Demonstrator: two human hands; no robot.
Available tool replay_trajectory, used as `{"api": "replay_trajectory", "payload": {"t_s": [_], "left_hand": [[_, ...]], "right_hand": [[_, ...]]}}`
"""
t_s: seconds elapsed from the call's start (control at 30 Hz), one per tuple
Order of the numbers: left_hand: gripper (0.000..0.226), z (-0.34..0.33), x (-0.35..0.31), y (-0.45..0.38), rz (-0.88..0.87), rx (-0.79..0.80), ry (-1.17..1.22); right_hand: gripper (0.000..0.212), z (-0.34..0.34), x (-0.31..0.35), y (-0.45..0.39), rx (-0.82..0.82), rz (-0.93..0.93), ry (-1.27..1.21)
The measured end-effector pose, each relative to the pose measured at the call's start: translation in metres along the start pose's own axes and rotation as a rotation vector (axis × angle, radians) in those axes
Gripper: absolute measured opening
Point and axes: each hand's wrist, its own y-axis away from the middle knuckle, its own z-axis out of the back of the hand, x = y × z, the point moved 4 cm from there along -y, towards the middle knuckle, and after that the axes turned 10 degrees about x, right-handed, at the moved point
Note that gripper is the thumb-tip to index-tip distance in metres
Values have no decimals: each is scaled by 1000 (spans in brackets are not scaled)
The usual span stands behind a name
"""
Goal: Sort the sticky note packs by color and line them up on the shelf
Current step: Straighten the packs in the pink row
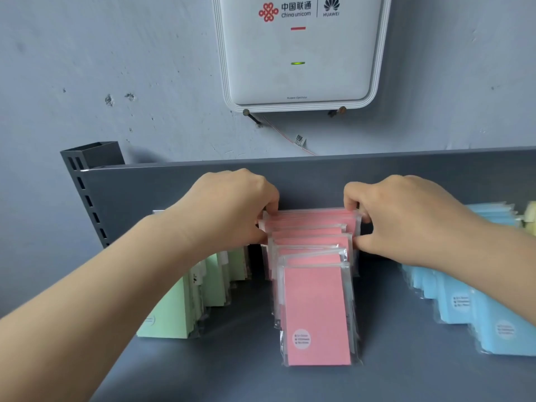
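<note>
Grey metal shelf against a scuffed wall, a white router mounted above. Both hands pinch the rearmost packs of the pink row: the left hand grips its left edge, the right hand its right edge, fingers curled round the wrappers. That row runs front to back, straight out from the grip toward the person, so squaring it likely means pressing inward evenly. Green packs stand to the left, blue packs to the right.

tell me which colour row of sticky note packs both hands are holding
The pink row in the middle: the left hand and right hand pinch its rear packs. The green row and blue row are untouched.
</note>
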Motion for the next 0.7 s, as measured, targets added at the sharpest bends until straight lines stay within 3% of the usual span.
{"api": "replay_trajectory", "payload": {"t_s": [0.1,0.3,0.6,0.7], "left_hand": [[21,2,1,1,3,-40,-40],[24,8,5,2,-12,7,-18],[24,13,11,4,3,5,43],[18,22,17,13,1,-7,270]], "right_hand": [[22,1,4,1,12,29,59],[27,15,-8,2,65,55,-96],[24,20,-9,3,3,30,-92],[21,29,-13,8,8,37,-332]]}}
